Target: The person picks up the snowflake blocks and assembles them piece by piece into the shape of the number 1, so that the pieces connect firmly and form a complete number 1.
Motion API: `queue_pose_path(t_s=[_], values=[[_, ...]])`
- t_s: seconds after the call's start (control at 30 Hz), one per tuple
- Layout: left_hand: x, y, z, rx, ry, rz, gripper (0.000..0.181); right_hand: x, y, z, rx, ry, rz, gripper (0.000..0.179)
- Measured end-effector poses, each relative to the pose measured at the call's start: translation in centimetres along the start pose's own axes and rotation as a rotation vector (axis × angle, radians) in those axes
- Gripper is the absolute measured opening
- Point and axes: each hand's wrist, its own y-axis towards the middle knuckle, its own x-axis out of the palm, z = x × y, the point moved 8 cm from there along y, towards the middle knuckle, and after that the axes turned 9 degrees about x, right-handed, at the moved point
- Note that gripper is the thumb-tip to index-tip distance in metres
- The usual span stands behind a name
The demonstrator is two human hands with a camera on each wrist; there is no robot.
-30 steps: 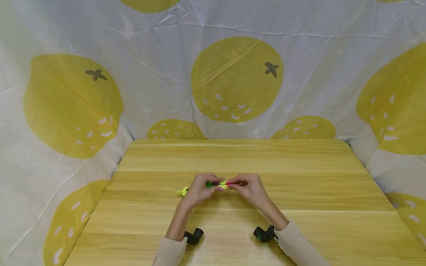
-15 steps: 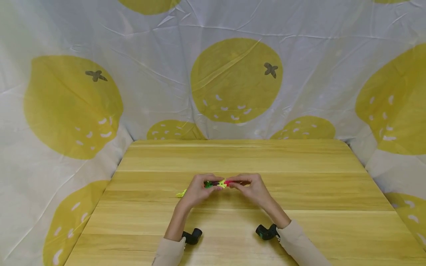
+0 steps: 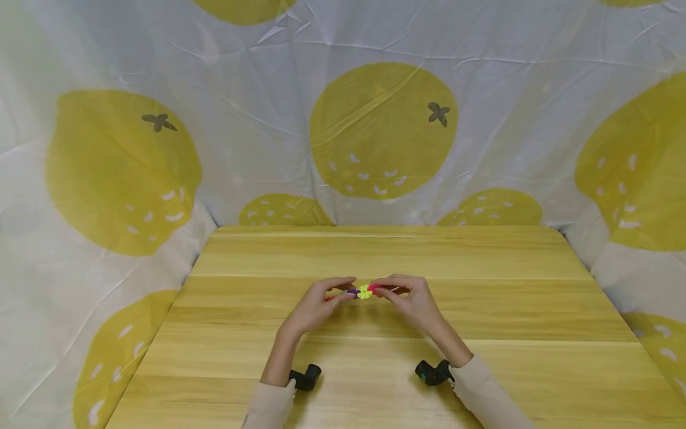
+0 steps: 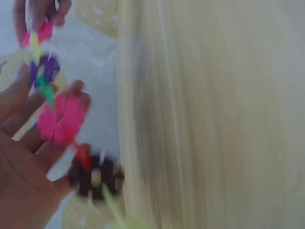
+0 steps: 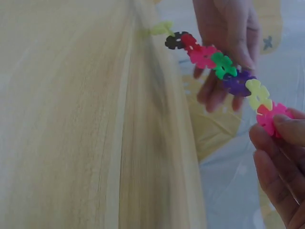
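Observation:
A chain of flower-shaped plastic interlocking discs hangs between both hands above the table. My right hand pinches the bright pink disc at one end between thumb and fingers. Joined to it are a yellow disc, a purple disc and a green disc. Further along come a second pink disc, a red one, a dark disc and a yellow one at the far end. My left hand lies alongside the middle, its thumb and fingers parted around the purple and green discs.
The wooden table spreads beneath the hands. Black wrist devices sit by the cuffs. A white cloth printed with large lemons hangs behind and at both sides.
My left thumb and fingers have spread apart from their hold near the yellow disc. Both hands have risen slightly, and that disc has turned its flat face to the head camera.

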Motion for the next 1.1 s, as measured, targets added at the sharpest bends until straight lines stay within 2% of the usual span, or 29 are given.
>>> queue_pose_path(t_s=[0.13, 0.23, 0.33, 0.5, 0.63, 0.77, 0.9, 1.0, 1.1], values=[[-1.4, -1.3, -1.7, -0.103, 0.037, -0.02, 0.034, -0.8, 0.1, 0.6, 0.027, -0.013, 0.034, 0.017], [-1.9, -1.8, -2.3, -0.12, 0.075, -0.044, 0.031, -1.2, 0.1, 1.1, 0.054, -0.016, 0.05, 0.018], [-2.0, -2.0, -2.5, -0.106, 0.07, -0.061, 0.03, -1.4, 0.2, 1.7, 0.102, 0.006, 0.061, 0.019], [-2.0, -2.0, -2.4, -0.086, 0.001, -0.058, 0.03, -1.7, 0.4, 2.5, 0.175, 0.087, 0.082, 0.024], [-1.9, -1.9, -2.2, -0.072, -0.035, -0.055, 0.031, -1.7, 0.6, 3.0, 0.207, 0.169, 0.075, 0.03], [-1.7, -1.8, -1.9, -0.069, -0.079, -0.038, 0.033, -1.7, 0.6, 3.1, 0.23, 0.203, 0.055, 0.041], [-1.4, -1.4, -1.5, -0.068, -0.119, -0.007, 0.036, -1.7, 0.5, 3.2, 0.238, 0.128, 0.074, 0.052], [-1.2, -1.1, -1.2, -0.059, -0.157, 0.019, 0.039, -1.6, 0.4, 3.1, 0.224, 0.048, 0.108, 0.049], [-1.0, -0.7, -1.0, -0.049, -0.195, 0.047, 0.042, -0.9, 0.3, 2.8, 0.204, 0.046, 0.083, 0.043]])
